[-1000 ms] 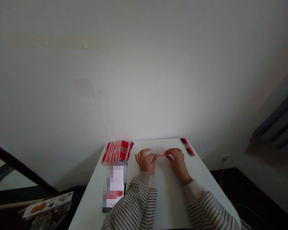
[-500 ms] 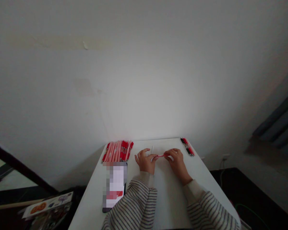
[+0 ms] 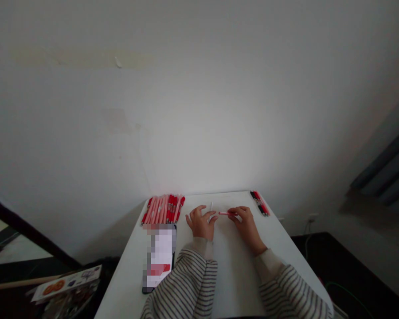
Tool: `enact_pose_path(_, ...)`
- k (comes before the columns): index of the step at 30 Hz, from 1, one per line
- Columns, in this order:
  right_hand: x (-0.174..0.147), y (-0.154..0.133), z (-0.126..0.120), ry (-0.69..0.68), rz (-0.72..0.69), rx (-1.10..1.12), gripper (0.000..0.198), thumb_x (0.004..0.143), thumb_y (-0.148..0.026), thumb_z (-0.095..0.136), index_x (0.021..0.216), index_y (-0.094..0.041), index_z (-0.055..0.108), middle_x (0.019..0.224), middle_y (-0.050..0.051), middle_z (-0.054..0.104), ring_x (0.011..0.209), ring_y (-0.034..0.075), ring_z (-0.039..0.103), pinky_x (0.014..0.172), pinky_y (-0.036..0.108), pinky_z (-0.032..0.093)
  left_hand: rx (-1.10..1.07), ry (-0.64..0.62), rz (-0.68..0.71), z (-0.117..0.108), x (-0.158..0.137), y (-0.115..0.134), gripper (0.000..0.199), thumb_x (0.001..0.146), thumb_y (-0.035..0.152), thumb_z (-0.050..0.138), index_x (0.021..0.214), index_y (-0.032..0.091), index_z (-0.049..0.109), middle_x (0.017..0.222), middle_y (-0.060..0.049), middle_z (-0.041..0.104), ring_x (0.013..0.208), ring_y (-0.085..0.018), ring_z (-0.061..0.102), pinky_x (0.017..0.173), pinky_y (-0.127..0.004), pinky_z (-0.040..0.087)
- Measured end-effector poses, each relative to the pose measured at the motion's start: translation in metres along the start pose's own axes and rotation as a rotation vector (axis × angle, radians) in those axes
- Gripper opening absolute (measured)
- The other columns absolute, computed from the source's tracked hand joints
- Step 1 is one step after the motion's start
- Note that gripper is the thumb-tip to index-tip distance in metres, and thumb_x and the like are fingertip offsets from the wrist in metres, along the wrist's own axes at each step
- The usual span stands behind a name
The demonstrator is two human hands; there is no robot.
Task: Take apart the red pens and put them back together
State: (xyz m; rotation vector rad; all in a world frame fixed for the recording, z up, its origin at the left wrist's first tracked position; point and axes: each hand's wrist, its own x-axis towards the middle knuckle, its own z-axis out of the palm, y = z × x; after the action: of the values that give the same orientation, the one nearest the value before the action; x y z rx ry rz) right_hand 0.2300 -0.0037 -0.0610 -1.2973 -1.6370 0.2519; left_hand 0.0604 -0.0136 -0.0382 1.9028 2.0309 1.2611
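A short pink pen or pen barrel [image 3: 224, 213] is pinched between the thumb and fingers of my right hand [image 3: 246, 226], one end pointing left. My left hand [image 3: 202, 223] is just left of that end, apart from it, with fingers spread and nothing visible between them. Behind my left hand, a thin white stick-like piece [image 3: 212, 206] lies on the white table [image 3: 234, 274]. Pink and red pens [image 3: 161, 210] lie side by side at the far left of the table.
Several black and red pens [image 3: 260, 204] lie at the table's far right corner. A phone [image 3: 161, 257], partly blurred, rests by my left forearm. The wall [image 3: 199, 110] stands directly behind the table. Left of the table, a printed sheet [image 3: 66, 283] lies lower down.
My left fingers have let go of the pink pen's left end, and a gap now shows. My right hand keeps hold of it, with the free end slightly higher.
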Motion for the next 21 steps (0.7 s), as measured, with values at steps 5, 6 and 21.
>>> enact_pose_path(5, 0.0009, -0.0039, -0.0025, -0.039, -0.008, 0.050, 0.028, 0.086, -0.042, 0.054, 0.102, -0.026, 0.070, 0.090, 0.008, 0.067, 0.097, 0.024, 0.053, 0.089, 0.043, 0.044, -0.001, 0.001, -0.001, 0.0009, 0.0004, -0.0023, 0.017, 0.068, 0.027, 0.074, 0.083, 0.035, 0.074, 0.114, -0.002, 0.062, 0.111, -0.026, 0.049, 0.106, -0.058, 0.023)
enact_pose_path(6, 0.0011, -0.0045, -0.0029, -0.038, -0.006, 0.057, 0.028, 0.086, -0.043, 0.054, 0.100, -0.026, 0.071, 0.089, 0.008, 0.068, 0.097, 0.024, 0.053, 0.089, 0.042, 0.044, 0.002, 0.001, -0.003, 0.0010, 0.0004, -0.0022, 0.017, 0.068, 0.028, 0.074, 0.083, 0.035, 0.074, 0.114, -0.002, 0.062, 0.112, -0.026, 0.049, 0.106, -0.058, 0.023)
enact_pose_path(21, 0.0021, 0.0007, -0.0017, 0.038, 0.174, 0.271, 0.042, 0.079, -0.056, 0.056, 0.096, -0.018, 0.064, 0.091, 0.010, 0.068, 0.087, 0.022, 0.063, 0.084, 0.040, 0.050, 0.034, 0.018, -0.028, -0.0005, -0.0001, 0.0003, 0.015, 0.068, 0.029, 0.073, 0.081, 0.037, 0.073, 0.112, 0.000, 0.062, 0.112, -0.024, 0.048, 0.107, -0.058, 0.022)
